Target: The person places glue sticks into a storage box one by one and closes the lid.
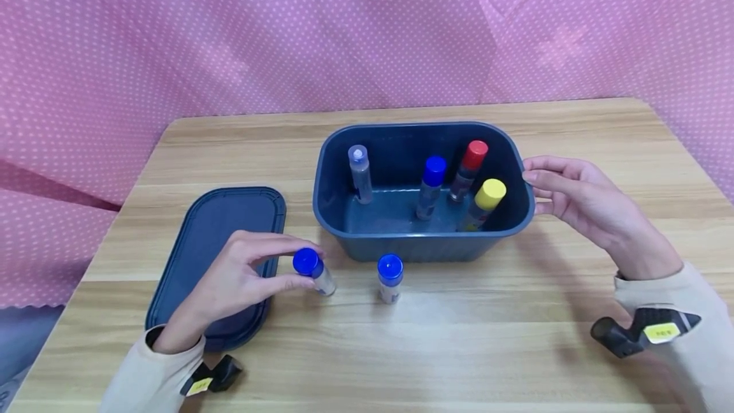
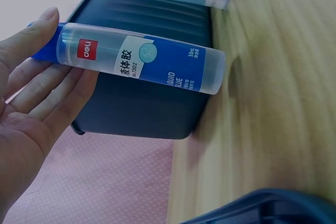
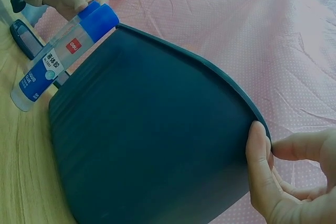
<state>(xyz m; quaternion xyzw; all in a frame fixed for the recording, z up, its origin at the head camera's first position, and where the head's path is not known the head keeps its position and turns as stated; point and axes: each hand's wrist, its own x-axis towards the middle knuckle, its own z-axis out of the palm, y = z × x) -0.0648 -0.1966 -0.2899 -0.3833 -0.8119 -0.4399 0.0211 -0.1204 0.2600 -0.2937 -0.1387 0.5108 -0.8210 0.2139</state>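
**My left hand [image 1: 243, 273] pinching a glue bottle [image 2: 142, 59], my right hand [image 1: 585, 199] holding the box [image 1: 418, 248]**

My two hands are working well apart, one at either side of the box. My left forearm is slanting in from the near left, and the left hand is hovering above the lid [image 1: 220, 215], which is lying flat on the table [image 1: 487, 336] to the left of the box. My thumb and index finger are pinching the glue bottle by its blue cap, while my other fingers are stretching out behind it. I'm holding this bottle cap-up near the box's near left corner; I can't tell whether its base is touching the table.

My right forearm is slanting in from the near right. The thumb and bent fingers of my right hand are gripping the rim at the box's right end.

A second blue-capped bottle [image 1: 390, 285] is standing upright just in front of the box. Inside the box, four more are standing: a clear-topped bottle [image 1: 360, 177] towards the left, a dark-blue-capped bottle [image 1: 429, 190] right of the middle, a red-capped bottle [image 1: 467, 171] at the back right and a yellow-capped bottle [image 1: 486, 201] at the front right. A pink dotted curtain [image 1: 344, 30] is hanging behind the box.
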